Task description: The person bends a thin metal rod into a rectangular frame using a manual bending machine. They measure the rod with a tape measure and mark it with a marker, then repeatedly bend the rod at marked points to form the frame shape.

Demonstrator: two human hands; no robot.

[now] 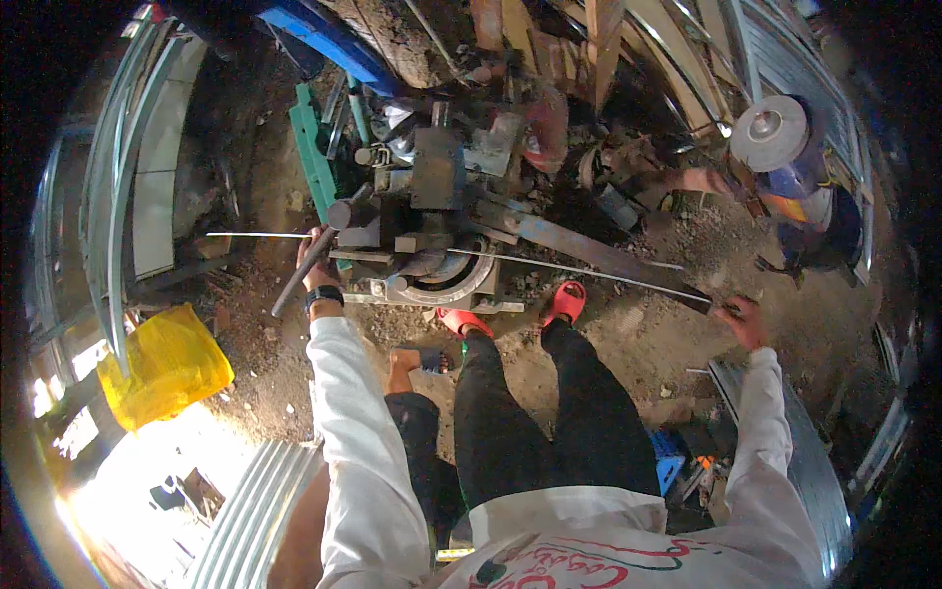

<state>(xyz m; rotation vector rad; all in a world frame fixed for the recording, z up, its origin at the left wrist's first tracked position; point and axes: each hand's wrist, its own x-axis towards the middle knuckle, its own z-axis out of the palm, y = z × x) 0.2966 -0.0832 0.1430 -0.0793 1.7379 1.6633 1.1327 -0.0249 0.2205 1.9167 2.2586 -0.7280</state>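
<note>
My left hand (pixel 312 257), with a dark watch on the wrist, is closed at the left side of a dark metal machine (pixel 439 172) with a curved base. Its fingers pinch the thin pale metal rod (pixel 589 271), which sticks out to the left beyond them. A bar with a round knob (pixel 340 214) slants over this hand and partly hides it. At far right, my right hand (pixel 743 322) is closed at the rod's other end. Between my hands the rod runs across the machine's base, where part of it is hidden.
A grey disc (pixel 770 133) on a blue tool stands at upper right. Long metal strips (pixel 118 187) lean at the left, above a yellow container (pixel 165 368). A flat bar (pixel 599 252) extends from the machine. Another person's sandalled foot (pixel 417 360) is beside my red shoes (pixel 564 301).
</note>
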